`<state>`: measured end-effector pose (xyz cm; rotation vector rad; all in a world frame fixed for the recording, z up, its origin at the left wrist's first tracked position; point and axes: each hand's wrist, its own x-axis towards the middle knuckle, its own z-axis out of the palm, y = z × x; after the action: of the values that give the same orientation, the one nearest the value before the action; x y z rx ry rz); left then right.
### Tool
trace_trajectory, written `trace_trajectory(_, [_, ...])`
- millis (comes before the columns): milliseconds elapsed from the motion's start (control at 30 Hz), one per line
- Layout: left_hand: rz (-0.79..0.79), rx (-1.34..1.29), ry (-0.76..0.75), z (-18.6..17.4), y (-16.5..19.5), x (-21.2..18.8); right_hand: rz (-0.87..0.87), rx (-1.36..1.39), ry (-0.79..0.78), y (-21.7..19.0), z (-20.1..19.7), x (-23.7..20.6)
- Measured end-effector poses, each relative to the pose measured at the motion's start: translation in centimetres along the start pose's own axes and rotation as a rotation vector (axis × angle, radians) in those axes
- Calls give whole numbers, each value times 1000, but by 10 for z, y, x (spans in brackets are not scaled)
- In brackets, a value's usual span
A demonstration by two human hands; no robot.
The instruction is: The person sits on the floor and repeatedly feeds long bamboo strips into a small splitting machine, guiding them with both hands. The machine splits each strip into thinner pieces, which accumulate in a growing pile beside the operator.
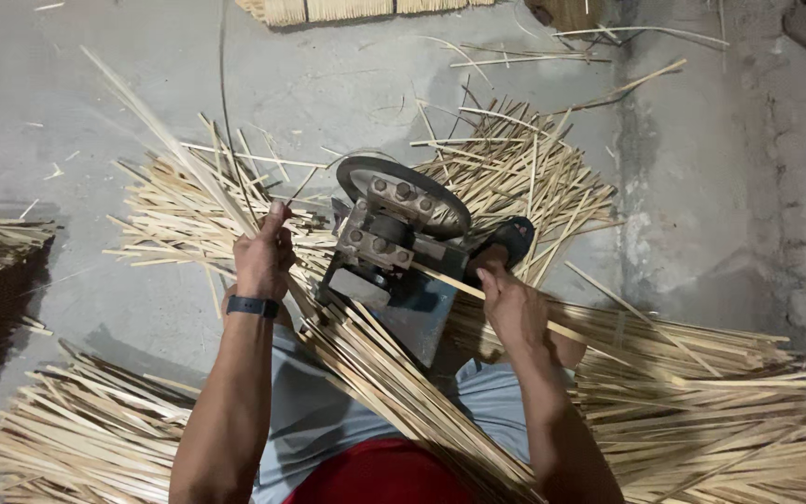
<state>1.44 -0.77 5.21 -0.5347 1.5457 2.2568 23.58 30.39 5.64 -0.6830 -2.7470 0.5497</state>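
Right hand (513,308) pinched bamboo strip (440,278) just behind splitting machine (394,245); left hand (261,257) gripped emerging sliver (170,140). Risk: fingertips drawn toward rollers, splinters.

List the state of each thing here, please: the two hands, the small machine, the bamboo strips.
left hand: closed around a bundle of long strips, raised.
right hand: pinching one strip at the machine.
machine: upright on the floor, wheel on top.
strip piles: loose, lying on the floor.
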Motion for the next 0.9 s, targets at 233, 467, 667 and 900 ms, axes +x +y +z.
trace_trajectory(233, [35,86,40,11,-20,9,6,-46,-87,-10,25,3])
trace_trajectory(467, [67,-60,22,23,-15,5,-28,-49,-158,0,0,-8])
trace_trajectory(667, [170,-111,117,27,30,8,-53,165,-248,-10,-13,-17])
trace_trajectory(900, [317,-81,119,36,43,33,-156,379,-210,-39,-47,-16])
